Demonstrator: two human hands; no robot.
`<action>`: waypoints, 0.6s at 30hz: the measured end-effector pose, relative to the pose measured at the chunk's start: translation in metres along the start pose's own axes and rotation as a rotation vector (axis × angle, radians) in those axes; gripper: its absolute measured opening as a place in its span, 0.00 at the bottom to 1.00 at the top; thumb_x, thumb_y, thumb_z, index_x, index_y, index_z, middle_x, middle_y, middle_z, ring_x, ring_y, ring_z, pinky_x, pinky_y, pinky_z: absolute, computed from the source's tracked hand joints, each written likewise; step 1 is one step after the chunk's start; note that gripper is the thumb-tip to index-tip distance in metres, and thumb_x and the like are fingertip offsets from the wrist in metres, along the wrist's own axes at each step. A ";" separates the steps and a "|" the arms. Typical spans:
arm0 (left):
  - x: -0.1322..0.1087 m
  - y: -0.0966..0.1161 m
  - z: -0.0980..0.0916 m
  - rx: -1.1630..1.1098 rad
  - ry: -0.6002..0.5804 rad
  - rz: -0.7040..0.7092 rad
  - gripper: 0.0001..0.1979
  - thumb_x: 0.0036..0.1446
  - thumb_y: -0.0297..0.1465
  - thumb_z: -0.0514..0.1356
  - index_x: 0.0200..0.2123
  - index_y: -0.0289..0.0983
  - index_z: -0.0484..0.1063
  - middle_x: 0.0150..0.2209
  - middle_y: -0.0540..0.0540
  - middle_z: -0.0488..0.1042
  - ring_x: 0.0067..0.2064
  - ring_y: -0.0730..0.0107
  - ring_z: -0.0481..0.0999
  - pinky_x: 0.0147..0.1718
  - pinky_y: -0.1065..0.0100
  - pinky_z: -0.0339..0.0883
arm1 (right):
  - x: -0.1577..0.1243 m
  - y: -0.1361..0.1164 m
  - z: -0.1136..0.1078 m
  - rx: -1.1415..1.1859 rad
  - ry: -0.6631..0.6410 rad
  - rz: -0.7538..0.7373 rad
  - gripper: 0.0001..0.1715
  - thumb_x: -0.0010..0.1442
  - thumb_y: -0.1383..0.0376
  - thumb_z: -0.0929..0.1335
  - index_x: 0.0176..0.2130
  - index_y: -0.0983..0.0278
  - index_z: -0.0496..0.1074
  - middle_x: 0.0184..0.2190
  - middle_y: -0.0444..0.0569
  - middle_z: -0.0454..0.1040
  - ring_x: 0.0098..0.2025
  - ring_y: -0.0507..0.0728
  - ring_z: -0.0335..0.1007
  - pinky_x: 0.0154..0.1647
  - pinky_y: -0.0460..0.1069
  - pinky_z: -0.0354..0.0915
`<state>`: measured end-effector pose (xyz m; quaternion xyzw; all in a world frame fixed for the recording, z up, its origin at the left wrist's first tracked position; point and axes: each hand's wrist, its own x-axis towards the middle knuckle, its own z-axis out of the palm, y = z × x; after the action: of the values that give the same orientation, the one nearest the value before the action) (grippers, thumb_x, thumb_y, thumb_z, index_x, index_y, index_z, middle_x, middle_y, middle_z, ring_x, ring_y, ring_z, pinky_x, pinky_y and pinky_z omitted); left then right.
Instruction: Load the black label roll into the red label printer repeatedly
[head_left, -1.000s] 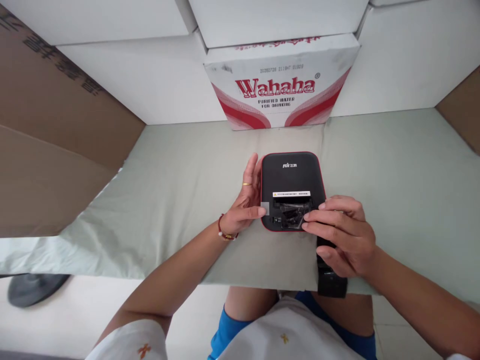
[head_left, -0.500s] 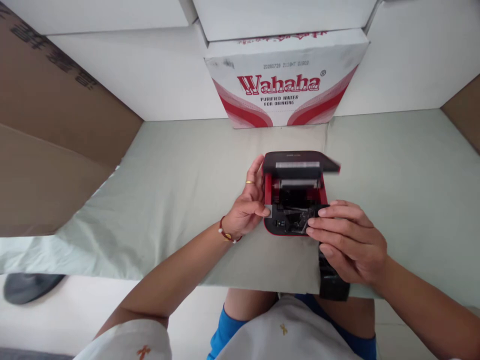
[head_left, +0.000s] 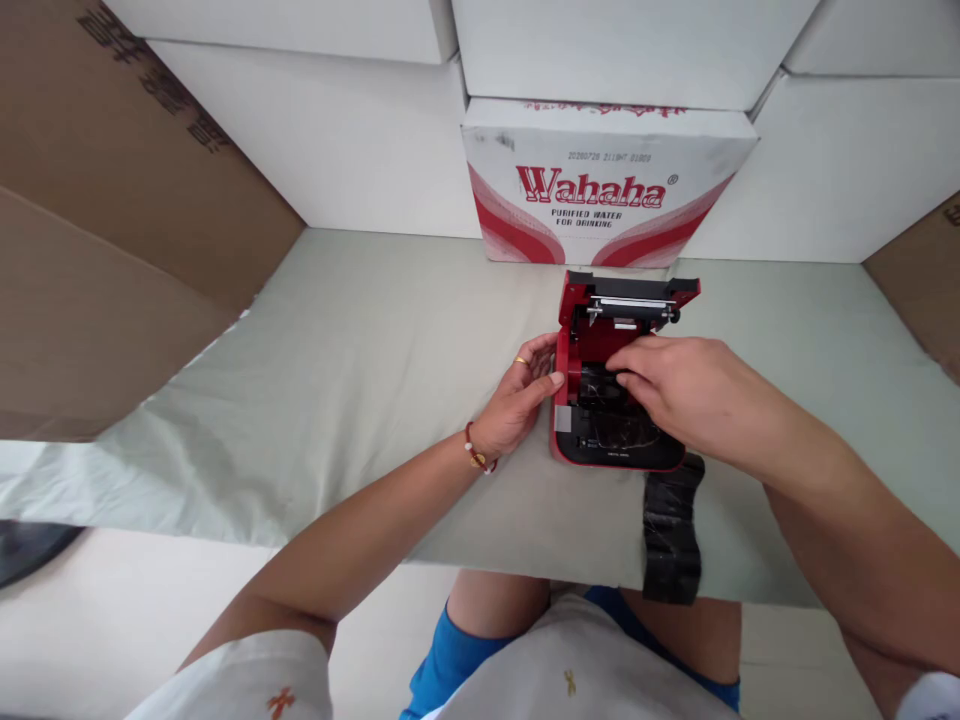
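Facing the person, the printer runs near-to-far, lid upright

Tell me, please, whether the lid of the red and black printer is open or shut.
Open: the lid stands raised at the back, baring the red compartment where the right hand reaches.

Printer: smooth plastic shell, glossy red inside the body and the raised lid, matt black on the front panel, which carries crinkled clear film. A bright metal bar crosses the lid. Table cover: pale matt cloth, softly creased. Carton: white printed cardboard, scuffed. Side panel: plain brown cardboard, matt. Packet: glossy, wrinkled black wrap.
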<state>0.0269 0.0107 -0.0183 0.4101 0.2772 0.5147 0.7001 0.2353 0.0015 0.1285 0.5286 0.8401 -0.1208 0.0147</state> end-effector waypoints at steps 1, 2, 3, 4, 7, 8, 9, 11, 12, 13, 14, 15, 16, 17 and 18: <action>0.000 0.000 0.000 0.002 0.001 0.001 0.28 0.59 0.43 0.75 0.60 0.47 0.73 0.68 0.45 0.74 0.73 0.54 0.68 0.76 0.50 0.56 | 0.009 -0.005 0.001 -0.116 -0.047 0.042 0.16 0.70 0.69 0.65 0.48 0.60 0.83 0.45 0.53 0.86 0.42 0.65 0.83 0.39 0.56 0.72; 0.000 0.000 0.000 0.004 0.002 0.004 0.28 0.59 0.43 0.75 0.59 0.47 0.73 0.68 0.44 0.74 0.73 0.54 0.69 0.75 0.50 0.56 | 0.018 -0.010 0.002 -0.203 -0.091 0.069 0.16 0.69 0.70 0.66 0.49 0.61 0.83 0.45 0.55 0.86 0.42 0.66 0.84 0.37 0.55 0.70; 0.001 0.000 -0.001 0.007 0.000 0.009 0.28 0.59 0.43 0.75 0.59 0.47 0.73 0.68 0.44 0.74 0.73 0.54 0.69 0.75 0.50 0.56 | 0.025 -0.014 0.003 -0.260 -0.134 0.084 0.15 0.67 0.70 0.67 0.48 0.61 0.83 0.45 0.56 0.86 0.42 0.67 0.84 0.35 0.55 0.70; 0.001 0.000 -0.001 0.012 -0.002 0.015 0.28 0.59 0.43 0.75 0.59 0.47 0.73 0.68 0.44 0.74 0.73 0.54 0.68 0.75 0.50 0.57 | 0.030 -0.018 0.004 -0.290 -0.174 0.091 0.14 0.66 0.70 0.68 0.47 0.61 0.82 0.45 0.58 0.86 0.42 0.67 0.84 0.34 0.54 0.69; 0.002 -0.001 -0.001 0.025 -0.006 0.028 0.28 0.59 0.44 0.75 0.59 0.46 0.73 0.67 0.44 0.75 0.72 0.54 0.69 0.74 0.51 0.58 | 0.038 -0.025 0.008 -0.297 -0.216 0.119 0.12 0.66 0.70 0.69 0.46 0.62 0.82 0.45 0.60 0.86 0.44 0.68 0.84 0.34 0.54 0.70; 0.002 -0.001 -0.001 0.027 -0.007 0.028 0.28 0.59 0.44 0.75 0.59 0.46 0.73 0.67 0.44 0.75 0.72 0.54 0.70 0.74 0.51 0.58 | 0.038 -0.025 0.009 -0.285 -0.208 0.133 0.12 0.66 0.70 0.70 0.47 0.62 0.82 0.46 0.60 0.86 0.44 0.69 0.84 0.35 0.55 0.71; 0.002 -0.002 -0.001 0.027 -0.008 0.026 0.29 0.59 0.44 0.75 0.59 0.46 0.73 0.66 0.44 0.75 0.71 0.54 0.70 0.74 0.51 0.59 | 0.036 -0.025 0.009 -0.274 -0.192 0.143 0.13 0.66 0.69 0.70 0.49 0.62 0.81 0.47 0.60 0.86 0.45 0.69 0.84 0.35 0.55 0.71; 0.003 -0.002 -0.001 0.024 -0.008 0.024 0.29 0.58 0.45 0.75 0.59 0.46 0.73 0.66 0.44 0.75 0.71 0.54 0.70 0.74 0.51 0.59 | 0.026 -0.024 0.008 -0.260 -0.133 0.150 0.15 0.66 0.68 0.70 0.52 0.62 0.80 0.48 0.59 0.85 0.43 0.69 0.84 0.35 0.56 0.71; 0.003 -0.003 -0.002 0.022 -0.006 0.027 0.29 0.58 0.45 0.76 0.59 0.46 0.73 0.66 0.44 0.75 0.70 0.55 0.71 0.74 0.51 0.59 | 0.018 -0.022 0.005 -0.247 -0.087 0.136 0.15 0.66 0.67 0.70 0.53 0.62 0.79 0.48 0.59 0.85 0.42 0.69 0.84 0.35 0.56 0.70; 0.003 -0.003 -0.002 0.020 -0.003 0.030 0.29 0.58 0.44 0.76 0.59 0.46 0.73 0.66 0.44 0.75 0.70 0.55 0.71 0.74 0.51 0.59 | 0.007 -0.018 0.002 -0.221 -0.024 0.101 0.15 0.67 0.66 0.70 0.52 0.61 0.78 0.48 0.57 0.84 0.40 0.68 0.83 0.34 0.56 0.70; 0.003 -0.003 -0.002 0.017 -0.001 0.033 0.29 0.58 0.44 0.76 0.59 0.46 0.73 0.66 0.44 0.75 0.70 0.55 0.71 0.74 0.51 0.59 | -0.006 -0.013 -0.003 -0.172 0.049 0.041 0.14 0.67 0.64 0.70 0.52 0.61 0.78 0.47 0.56 0.84 0.38 0.66 0.82 0.33 0.56 0.70; 0.004 -0.004 -0.003 0.013 -0.001 0.034 0.29 0.58 0.44 0.76 0.59 0.46 0.73 0.66 0.44 0.75 0.70 0.55 0.71 0.74 0.51 0.59 | -0.020 -0.006 -0.009 -0.104 0.118 -0.035 0.15 0.69 0.62 0.70 0.54 0.59 0.78 0.45 0.54 0.84 0.35 0.63 0.81 0.32 0.56 0.70; 0.004 -0.004 -0.003 0.010 -0.003 0.032 0.29 0.58 0.44 0.76 0.59 0.46 0.73 0.66 0.44 0.75 0.70 0.54 0.70 0.74 0.51 0.59 | -0.036 0.004 -0.015 -0.025 0.197 -0.113 0.16 0.70 0.59 0.70 0.55 0.57 0.78 0.42 0.51 0.84 0.31 0.60 0.79 0.30 0.55 0.69; 0.004 -0.004 -0.003 0.008 -0.007 0.028 0.29 0.57 0.44 0.76 0.59 0.46 0.73 0.66 0.44 0.74 0.71 0.54 0.70 0.74 0.50 0.59 | -0.052 0.017 -0.020 0.054 0.252 -0.170 0.18 0.72 0.55 0.69 0.58 0.55 0.78 0.37 0.48 0.83 0.26 0.57 0.74 0.27 0.55 0.68; 0.004 -0.003 -0.003 0.006 -0.011 0.023 0.29 0.57 0.44 0.76 0.59 0.46 0.73 0.66 0.44 0.74 0.71 0.54 0.70 0.74 0.50 0.59 | -0.068 0.032 -0.024 0.105 0.315 -0.176 0.21 0.73 0.51 0.69 0.61 0.51 0.77 0.30 0.45 0.80 0.21 0.55 0.68 0.24 0.54 0.65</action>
<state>0.0272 0.0145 -0.0227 0.4183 0.2701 0.5197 0.6942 0.2964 -0.0400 0.1563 0.4653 0.8677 -0.0809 -0.1553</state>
